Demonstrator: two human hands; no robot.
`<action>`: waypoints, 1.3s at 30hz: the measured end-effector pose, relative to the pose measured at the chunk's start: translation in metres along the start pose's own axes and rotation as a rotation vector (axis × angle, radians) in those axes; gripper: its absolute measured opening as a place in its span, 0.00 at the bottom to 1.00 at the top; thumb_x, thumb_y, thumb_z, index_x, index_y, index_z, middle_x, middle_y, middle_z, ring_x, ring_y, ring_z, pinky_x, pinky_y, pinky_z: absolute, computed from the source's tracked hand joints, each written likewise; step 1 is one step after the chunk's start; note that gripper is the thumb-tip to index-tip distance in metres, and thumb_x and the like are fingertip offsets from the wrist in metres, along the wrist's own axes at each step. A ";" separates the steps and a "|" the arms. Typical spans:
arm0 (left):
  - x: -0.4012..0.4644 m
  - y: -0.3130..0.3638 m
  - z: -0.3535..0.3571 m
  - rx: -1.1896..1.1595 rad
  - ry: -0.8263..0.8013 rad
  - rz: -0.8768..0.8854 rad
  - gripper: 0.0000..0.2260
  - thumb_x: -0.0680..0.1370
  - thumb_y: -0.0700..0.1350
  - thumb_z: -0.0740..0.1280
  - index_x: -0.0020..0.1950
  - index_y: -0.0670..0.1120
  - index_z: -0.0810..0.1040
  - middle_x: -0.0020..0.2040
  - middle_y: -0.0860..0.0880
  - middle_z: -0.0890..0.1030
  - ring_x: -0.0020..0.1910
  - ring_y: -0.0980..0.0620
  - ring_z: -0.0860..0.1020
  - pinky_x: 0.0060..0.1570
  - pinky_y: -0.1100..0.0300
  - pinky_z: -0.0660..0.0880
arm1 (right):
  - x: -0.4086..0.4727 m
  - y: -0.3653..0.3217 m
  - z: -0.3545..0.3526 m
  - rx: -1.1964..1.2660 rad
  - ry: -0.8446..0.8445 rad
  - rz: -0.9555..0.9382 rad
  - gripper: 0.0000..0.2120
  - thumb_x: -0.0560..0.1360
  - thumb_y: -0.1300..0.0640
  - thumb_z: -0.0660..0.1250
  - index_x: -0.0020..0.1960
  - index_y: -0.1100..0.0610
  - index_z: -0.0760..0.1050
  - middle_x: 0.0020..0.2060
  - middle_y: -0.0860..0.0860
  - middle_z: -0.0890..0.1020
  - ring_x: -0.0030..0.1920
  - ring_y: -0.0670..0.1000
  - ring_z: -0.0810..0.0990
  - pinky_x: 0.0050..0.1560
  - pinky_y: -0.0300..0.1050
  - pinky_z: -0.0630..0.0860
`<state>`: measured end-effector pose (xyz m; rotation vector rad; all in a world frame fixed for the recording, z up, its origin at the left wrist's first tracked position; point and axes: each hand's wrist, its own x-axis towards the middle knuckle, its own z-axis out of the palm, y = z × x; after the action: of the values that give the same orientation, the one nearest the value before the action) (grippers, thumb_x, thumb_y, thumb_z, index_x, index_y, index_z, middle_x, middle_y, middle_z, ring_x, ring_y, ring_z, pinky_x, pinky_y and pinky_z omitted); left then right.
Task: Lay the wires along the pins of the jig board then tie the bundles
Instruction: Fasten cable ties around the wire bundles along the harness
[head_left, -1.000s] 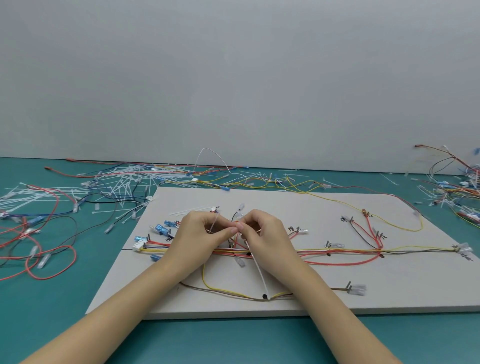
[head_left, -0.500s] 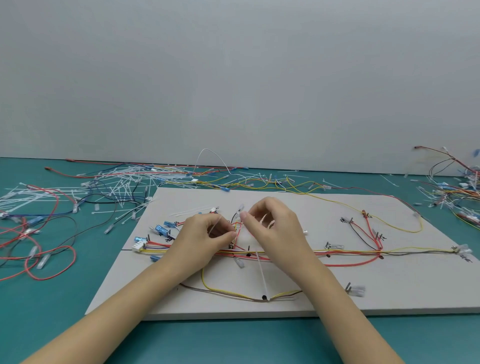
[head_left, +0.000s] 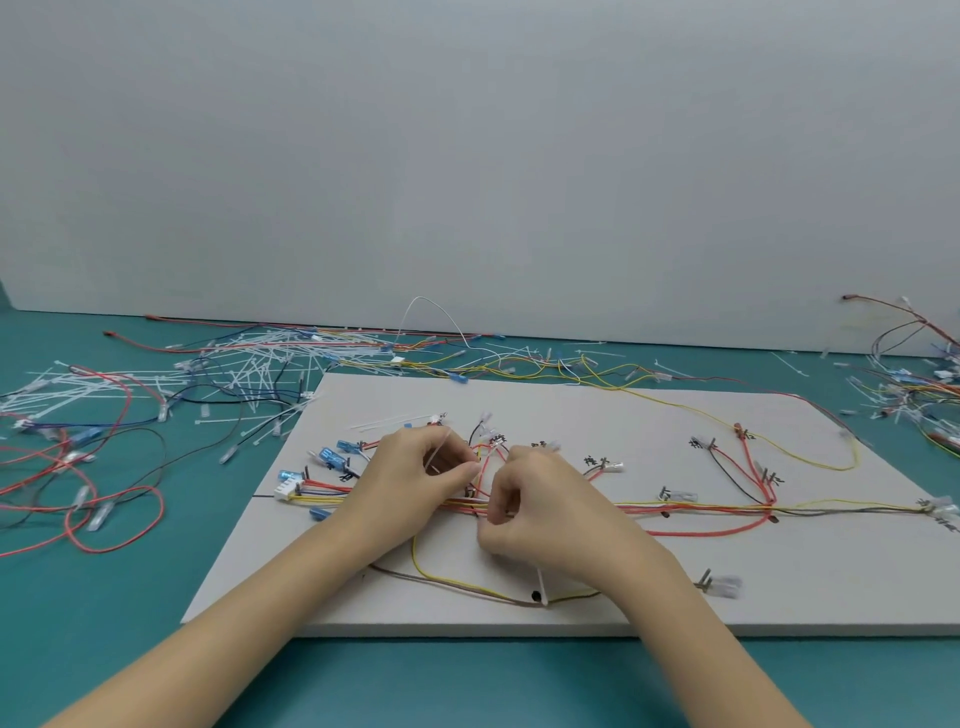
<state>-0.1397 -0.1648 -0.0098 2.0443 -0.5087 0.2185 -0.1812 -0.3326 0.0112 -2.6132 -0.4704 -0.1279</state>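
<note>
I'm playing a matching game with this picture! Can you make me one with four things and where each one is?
Things:
1. blue connectors
2. loose cable ties
3. yellow wire loop
4. white cable tie

Places:
A. on the teal table, beyond the board's left corner
B. poking out under the right hand
C. on the board's right part
D. on the board, left of the left hand

Pairs: 1-D, 2-A, 3-C, 4-B
</note>
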 end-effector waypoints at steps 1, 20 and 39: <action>0.000 0.000 0.000 0.008 0.003 0.002 0.04 0.74 0.39 0.73 0.40 0.47 0.83 0.34 0.52 0.82 0.33 0.60 0.76 0.36 0.69 0.71 | 0.000 -0.002 0.001 0.018 -0.012 -0.012 0.05 0.66 0.54 0.69 0.32 0.53 0.76 0.36 0.44 0.72 0.40 0.38 0.70 0.41 0.39 0.69; 0.000 -0.004 0.002 0.039 -0.004 0.015 0.04 0.74 0.40 0.72 0.41 0.48 0.82 0.37 0.52 0.83 0.40 0.51 0.79 0.45 0.50 0.76 | -0.013 -0.013 -0.027 0.334 -0.428 0.009 0.13 0.70 0.49 0.75 0.36 0.58 0.80 0.29 0.50 0.76 0.31 0.46 0.69 0.35 0.43 0.67; -0.002 -0.002 0.001 0.031 0.017 0.011 0.04 0.74 0.41 0.72 0.40 0.49 0.82 0.36 0.52 0.82 0.39 0.50 0.79 0.43 0.48 0.77 | 0.056 0.022 0.015 0.044 0.116 0.056 0.10 0.75 0.62 0.65 0.52 0.54 0.83 0.46 0.53 0.81 0.48 0.52 0.77 0.50 0.44 0.73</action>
<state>-0.1407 -0.1645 -0.0129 2.0686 -0.5089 0.2521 -0.1213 -0.3271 -0.0023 -2.5565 -0.3554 -0.2460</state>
